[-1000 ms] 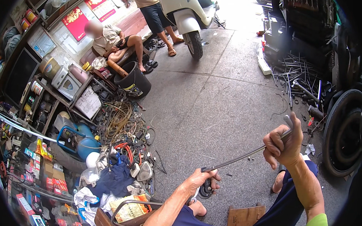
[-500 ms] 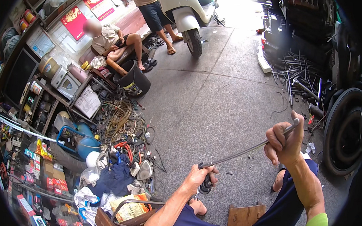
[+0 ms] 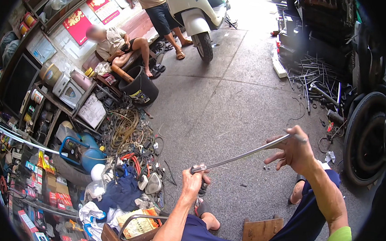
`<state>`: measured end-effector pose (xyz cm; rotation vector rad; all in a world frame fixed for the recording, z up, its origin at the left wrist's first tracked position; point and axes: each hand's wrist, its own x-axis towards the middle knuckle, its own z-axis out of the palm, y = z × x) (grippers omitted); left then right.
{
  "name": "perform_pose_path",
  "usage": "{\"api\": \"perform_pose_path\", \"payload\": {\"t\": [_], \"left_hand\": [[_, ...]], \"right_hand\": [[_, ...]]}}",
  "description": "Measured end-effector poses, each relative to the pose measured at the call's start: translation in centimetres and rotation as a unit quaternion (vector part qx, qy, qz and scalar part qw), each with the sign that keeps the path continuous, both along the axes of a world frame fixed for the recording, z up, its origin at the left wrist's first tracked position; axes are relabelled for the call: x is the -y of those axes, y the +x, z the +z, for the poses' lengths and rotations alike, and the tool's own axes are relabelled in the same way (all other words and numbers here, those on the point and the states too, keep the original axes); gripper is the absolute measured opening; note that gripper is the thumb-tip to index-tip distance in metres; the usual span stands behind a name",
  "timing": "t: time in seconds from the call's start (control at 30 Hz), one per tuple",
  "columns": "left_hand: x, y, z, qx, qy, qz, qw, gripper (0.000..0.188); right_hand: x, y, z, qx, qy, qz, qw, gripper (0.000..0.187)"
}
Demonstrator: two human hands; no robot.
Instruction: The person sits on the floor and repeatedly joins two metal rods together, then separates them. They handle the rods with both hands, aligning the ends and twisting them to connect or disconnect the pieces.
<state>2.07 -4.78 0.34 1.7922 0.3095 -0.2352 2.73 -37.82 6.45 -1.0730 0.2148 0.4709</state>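
Left hand (image 3: 191,181) closed around the left end of a metal rod (image 3: 244,155); right hand (image 3: 295,153) spread-fingered at its other end, hold unclear. Rod slants between my 2 hands, above grey floor (image 3: 188,124). Judgement: I'd wrap the right fingers for control.

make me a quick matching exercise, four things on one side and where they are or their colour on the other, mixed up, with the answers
Things
1. metal rod
2. scooter
3. bucket
4. wooden board

Places and colours
A. brown, near the lower edge of the picture
B. black, just beyond the tangle of cables
C. slanting from the left hand up to the right hand
D. cream-coloured, at the top of the picture

Right pairs: 1-C, 2-D, 3-B, 4-A
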Motion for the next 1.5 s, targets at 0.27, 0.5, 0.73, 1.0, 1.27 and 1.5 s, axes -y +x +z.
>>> {"api": "perform_pose_path", "payload": {"t": [0.27,0.5,0.73,1.0,1.27,1.5], "left_hand": [[-1.3,-1.7,0.0,-0.004,0.063,0.012,0.998,0.038],[-2.4,-2.1,0.3,0.02,0.033,0.019,0.999,0.04],[-2.9,-2.7,0.4,0.027,0.027,0.002,0.999,0.041],[-1.4,-2.9,2.0,-0.048,-0.023,0.03,0.998,0.033],[-2.3,-2.6,0.5,0.097,0.066,0.014,0.993,0.037],[-2.0,-2.7,0.9,0.101,0.092,0.022,0.99,0.039]], "right_hand": [[-0.9,-0.7,-3.4,-0.061,-0.064,-0.169,0.982,0.043],[0.0,-0.6,-4.0,0.08,-0.172,-0.106,0.976,0.031],[1.4,0.4,-3.7,0.347,-0.584,-0.027,0.733,0.036],[-0.4,-0.5,-1.2,0.229,-0.257,-0.045,0.938,0.067],[-0.9,-0.9,-1.0,0.189,-0.267,-0.054,0.944,0.071],[-1.0,-0.6,-1.2,0.154,-0.289,-0.051,0.944,0.076]]}}
